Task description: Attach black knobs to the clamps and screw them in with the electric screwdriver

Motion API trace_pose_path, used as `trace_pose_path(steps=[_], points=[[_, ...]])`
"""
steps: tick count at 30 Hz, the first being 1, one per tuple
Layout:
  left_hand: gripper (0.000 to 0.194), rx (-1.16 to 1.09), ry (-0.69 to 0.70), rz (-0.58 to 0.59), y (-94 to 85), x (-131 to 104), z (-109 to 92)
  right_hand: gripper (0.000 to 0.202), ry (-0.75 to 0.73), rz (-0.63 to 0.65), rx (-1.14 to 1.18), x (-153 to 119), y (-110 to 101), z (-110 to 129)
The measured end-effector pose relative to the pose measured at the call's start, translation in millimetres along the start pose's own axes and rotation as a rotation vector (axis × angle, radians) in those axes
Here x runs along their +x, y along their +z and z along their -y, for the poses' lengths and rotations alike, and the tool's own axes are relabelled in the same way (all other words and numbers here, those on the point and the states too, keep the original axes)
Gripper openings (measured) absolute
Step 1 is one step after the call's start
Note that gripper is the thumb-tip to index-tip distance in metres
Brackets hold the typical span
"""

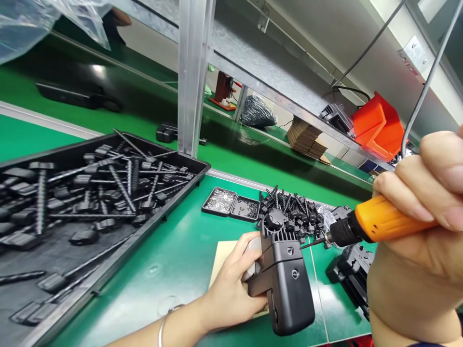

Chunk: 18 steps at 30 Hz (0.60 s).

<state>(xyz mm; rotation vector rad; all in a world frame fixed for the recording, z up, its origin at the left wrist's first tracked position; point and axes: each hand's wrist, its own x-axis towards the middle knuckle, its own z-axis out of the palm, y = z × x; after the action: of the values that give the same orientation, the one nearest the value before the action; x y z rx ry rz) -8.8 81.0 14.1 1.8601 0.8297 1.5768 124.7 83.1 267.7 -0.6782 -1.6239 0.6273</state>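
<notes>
My left hand (233,284) grips a black plastic tool housing (285,284) from its left side, holding it on a tan card (222,258) on the green bench. My right hand (415,231) is closed around an orange-handled electric screwdriver (383,221). Its black chuck and thin bit (314,243) point left, the tip just off the upper right edge of the housing. A grey cable (428,82) runs up from the screwdriver.
A big black tray (188,185) of black rods and handle parts fills the left. Two small black trays of screws (231,205) sit behind the housing, beside a heap of black parts (292,209). Another black housing (352,274) lies at right. An orange bin (379,125) sits on the shelf.
</notes>
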Motion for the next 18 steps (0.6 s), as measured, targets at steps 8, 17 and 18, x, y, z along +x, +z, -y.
trace_pose_path(steps=[8,17,18], points=[[0.053,-0.020,0.016,-0.006,0.6,0,-1,0.053,0.081,-0.126,0.190,8,18,-8],[0.049,-0.037,0.020,-0.002,0.8,0,2,0.055,0.115,-0.086,0.204,10,19,-8],[0.048,-0.034,0.018,-0.001,0.8,0,2,0.055,0.130,-0.048,0.233,10,19,-7]])
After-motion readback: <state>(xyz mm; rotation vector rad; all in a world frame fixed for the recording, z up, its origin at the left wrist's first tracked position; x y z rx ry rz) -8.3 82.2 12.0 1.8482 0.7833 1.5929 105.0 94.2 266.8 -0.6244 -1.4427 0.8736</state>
